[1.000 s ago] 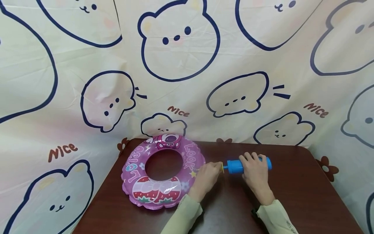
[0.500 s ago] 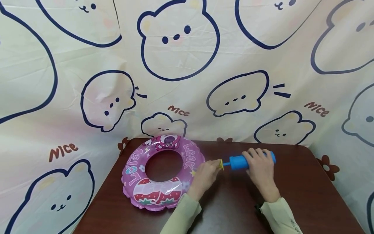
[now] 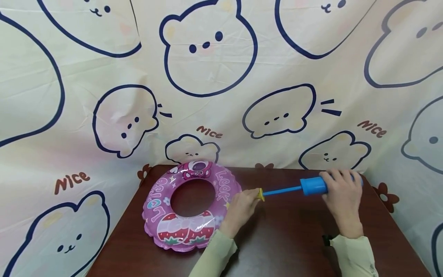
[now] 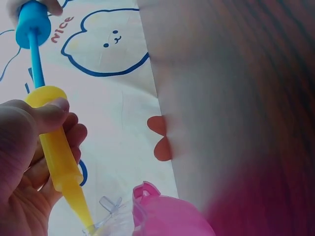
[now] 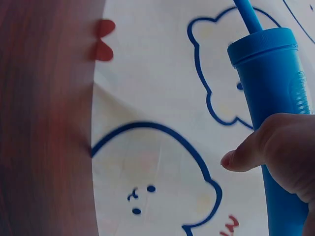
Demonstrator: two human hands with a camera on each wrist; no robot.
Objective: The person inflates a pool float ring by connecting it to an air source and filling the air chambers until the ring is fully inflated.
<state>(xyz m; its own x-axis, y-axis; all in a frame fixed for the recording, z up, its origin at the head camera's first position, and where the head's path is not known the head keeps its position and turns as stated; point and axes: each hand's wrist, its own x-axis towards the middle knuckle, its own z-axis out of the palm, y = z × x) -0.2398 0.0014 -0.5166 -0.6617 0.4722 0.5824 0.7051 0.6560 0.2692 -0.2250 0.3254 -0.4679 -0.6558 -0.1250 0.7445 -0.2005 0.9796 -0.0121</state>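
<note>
Slants the left forearm [image 3: 215,254] inward, the right forearm [image 3: 353,254] only slightly. Grips with the left hand [image 3: 241,209], fingers [image 4: 78,135] curled, thumb [image 4: 53,115] pressed across; grips with the right hand [image 3: 343,198], back turned upward, fingers curled over, thumb laid crosswise.

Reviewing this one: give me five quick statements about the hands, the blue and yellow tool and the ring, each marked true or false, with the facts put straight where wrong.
1. The right hand grips the blue barrel. True.
2. The yellow part and the blue barrel are pressed together with no gap. False: a long stretch of blue rod shows between them.
3. The left hand holds the yellow part. True.
4. In the head view, the inflatable ring is to the left of the blue barrel. True.
5. The inflatable ring is plain green with no print. False: it is pinkish purple, with lettering and pictures.
</note>
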